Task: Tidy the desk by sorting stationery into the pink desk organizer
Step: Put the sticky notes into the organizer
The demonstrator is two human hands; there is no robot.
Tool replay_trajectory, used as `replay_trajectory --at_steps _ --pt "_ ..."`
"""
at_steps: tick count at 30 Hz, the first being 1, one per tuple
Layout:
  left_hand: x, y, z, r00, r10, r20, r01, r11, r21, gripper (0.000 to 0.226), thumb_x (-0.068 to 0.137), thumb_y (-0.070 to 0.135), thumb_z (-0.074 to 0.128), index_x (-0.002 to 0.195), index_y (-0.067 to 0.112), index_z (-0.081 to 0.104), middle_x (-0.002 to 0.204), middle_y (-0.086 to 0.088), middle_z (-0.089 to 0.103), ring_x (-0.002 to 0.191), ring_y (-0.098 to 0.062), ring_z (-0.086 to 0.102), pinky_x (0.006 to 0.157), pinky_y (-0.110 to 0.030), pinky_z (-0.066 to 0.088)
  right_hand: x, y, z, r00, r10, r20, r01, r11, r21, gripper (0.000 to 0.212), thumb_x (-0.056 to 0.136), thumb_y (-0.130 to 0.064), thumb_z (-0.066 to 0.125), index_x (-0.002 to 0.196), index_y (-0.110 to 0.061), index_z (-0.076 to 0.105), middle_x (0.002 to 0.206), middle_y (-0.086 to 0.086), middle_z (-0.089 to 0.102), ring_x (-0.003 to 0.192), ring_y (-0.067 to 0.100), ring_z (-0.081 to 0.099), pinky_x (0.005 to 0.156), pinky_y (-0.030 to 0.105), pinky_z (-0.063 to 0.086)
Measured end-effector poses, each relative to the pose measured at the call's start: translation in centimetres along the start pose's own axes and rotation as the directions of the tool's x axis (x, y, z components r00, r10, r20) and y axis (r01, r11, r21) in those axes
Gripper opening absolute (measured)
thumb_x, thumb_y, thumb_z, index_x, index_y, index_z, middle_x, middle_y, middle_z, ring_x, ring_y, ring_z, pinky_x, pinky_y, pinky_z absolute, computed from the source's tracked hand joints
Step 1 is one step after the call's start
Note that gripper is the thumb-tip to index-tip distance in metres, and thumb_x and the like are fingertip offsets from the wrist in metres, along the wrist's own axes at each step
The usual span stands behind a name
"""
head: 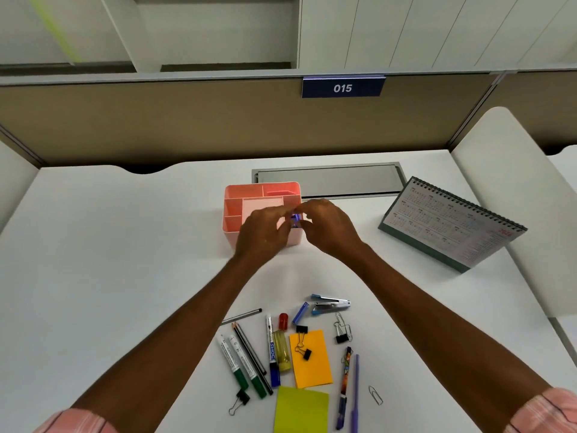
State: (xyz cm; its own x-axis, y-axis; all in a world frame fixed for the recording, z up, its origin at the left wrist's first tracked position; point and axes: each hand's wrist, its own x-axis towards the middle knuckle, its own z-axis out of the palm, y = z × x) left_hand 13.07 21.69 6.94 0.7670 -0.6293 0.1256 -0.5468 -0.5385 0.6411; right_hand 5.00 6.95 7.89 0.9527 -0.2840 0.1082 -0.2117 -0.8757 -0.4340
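While both hands meet above the pink desk organizer (pixel 232 210) at the desk's middle, the left hand (pixel 262 234) and right hand (pixel 327 226) pinch one small blue object (pixel 295 219) between closed fingertips. Markers, pens, binder clips, a stapler (pixel 331 304) and sticky notes (pixel 310 359) lie nearer the person.

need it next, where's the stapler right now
In the head view the stapler lies on the white desk near the person, right of centre, between the blue cap and the paperclips.
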Motion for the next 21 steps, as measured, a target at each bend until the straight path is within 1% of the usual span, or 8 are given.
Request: replay_trajectory --at_steps 3,6,9,12,14,17,18,21 --pt "-4.0 0.6 0.4 0.999 -0.004 0.038 0.007 0.997 -0.076 0.028 0.097 0.028 0.067 0.124 0.025 0.072 0.118 0.002 0.075 0.09 -0.02 0.074 0.079 -0.039 0.063 -4.0 -0.5 0.0 0.997 0.031 0.065 -0.035 0.998 0.058 0.031 0.09 -0.022 0.075 0.121 -0.019 0.072 0.118 0.004 0.073 0.102 0.024 0.067 0.081 0.03 0.05" --pt "-8.3 0.4 1.8 0.989 -0.054 0.14 0.061 0.997 -0.052 0.024 0.095 0.034 0.067 0.119 0.032 0.07 0.113 0.014 0.074 0.083 -0.012 0.072 0.08 -0.033 0.059 -8.4 -0.9 0.8 0.977 0.045 0.209 -0.05 0.999 0.022 0.039 0.09 -0.026 0.074 0.128 -0.018 0.066 0.125 0.003 0.068 0.113 0.023 0.063 0.09 0.035 0.051" --pt "-12.2 0.0 3.5 0.95 -0.134 0.284 0.137 0.991 0.008 0.023 0.091 0.041 0.066 0.113 0.036 0.068 0.107 0.016 0.074 0.082 -0.011 0.07 0.08 -0.033 0.057 -12.7 -0.9 2.1 0.928 0.075 0.364 -0.066 0.997 -0.037 0.044 0.089 -0.029 0.074 0.13 -0.017 0.063 0.13 0.004 0.064 0.121 0.024 0.057 0.095 0.039 0.05" --pt "-16.4 -0.2 4.8 0.926 -0.155 0.343 0.149 0.988 0.045 0.024 0.087 0.046 0.061 0.108 0.034 0.067 0.096 0.01 0.073 0.089 -0.015 0.069 0.076 -0.036 0.056 -16.7 -0.8 3.7 0.888 0.096 0.45 -0.089 0.995 -0.036 0.045 0.087 -0.027 0.075 0.129 -0.017 0.061 0.133 0.005 0.06 0.126 0.026 0.054 0.098 0.041 0.05" --pt "-18.9 -0.3 5.5 0.911 -0.155 0.383 0.148 0.988 0.048 0.028 0.087 0.046 0.057 0.11 0.035 0.068 0.103 0.01 0.072 0.097 -0.014 0.068 0.079 -0.037 0.056 -19.0 -0.9 4.8 0.865 0.103 0.491 -0.096 0.995 -0.04 0.047 0.088 -0.027 0.074 0.132 -0.019 0.059 0.136 0.005 0.057 0.128 0.025 0.053 0.1 0.039 0.048" --pt "-22.0 -0.3 6.4 0.896 -0.138 0.423 0.139 0.99 0.028 0.024 0.09 0.042 0.053 0.109 0.036 0.067 0.099 0.01 0.072 0.091 -0.012 0.068 0.076 -0.035 0.056 -22.0 -0.9 6.3 0.843 0.084 0.531 -0.047 0.995 -0.083 0.05 0.088 -0.031 0.073 0.133 -0.02 0.055 0.138 0.002 0.051 0.129 0.023 0.048 0.098 0.037 0.048" --pt "-22.8 -0.3 6.6 0.9 -0.137 0.413 0.141 0.99 0.02 0.027 0.09 0.041 0.052 0.113 0.037 0.067 0.103 0.011 0.072 0.094 -0.013 0.068 0.078 -0.034 0.056 -22.9 -0.9 6.8 0.842 0.081 0.533 -0.048 0.996 -0.076 0.053 0.088 -0.032 0.073 0.136 -0.02 0.053 0.143 0.002 0.047 0.134 0.022 0.044 0.099 0.038 0.048" --pt "-24.2 -0.4 7.1 0.901 -0.137 0.411 0.133 0.99 0.038 0.04 0.093 0.031 0.057 0.133 0.036 0.061 0.126 0.009 0.068 0.114 -0.015 0.063 0.093 -0.032 0.052 -24.9 -1.3 7.8 0.869 0.077 0.488 -0.051 0.997 -0.066 0.065 0.088 -0.036 0.074 0.144 -0.019 0.047 0.155 0.003 0.037 0.144 0.024 0.034 0.104 0.04 0.048"
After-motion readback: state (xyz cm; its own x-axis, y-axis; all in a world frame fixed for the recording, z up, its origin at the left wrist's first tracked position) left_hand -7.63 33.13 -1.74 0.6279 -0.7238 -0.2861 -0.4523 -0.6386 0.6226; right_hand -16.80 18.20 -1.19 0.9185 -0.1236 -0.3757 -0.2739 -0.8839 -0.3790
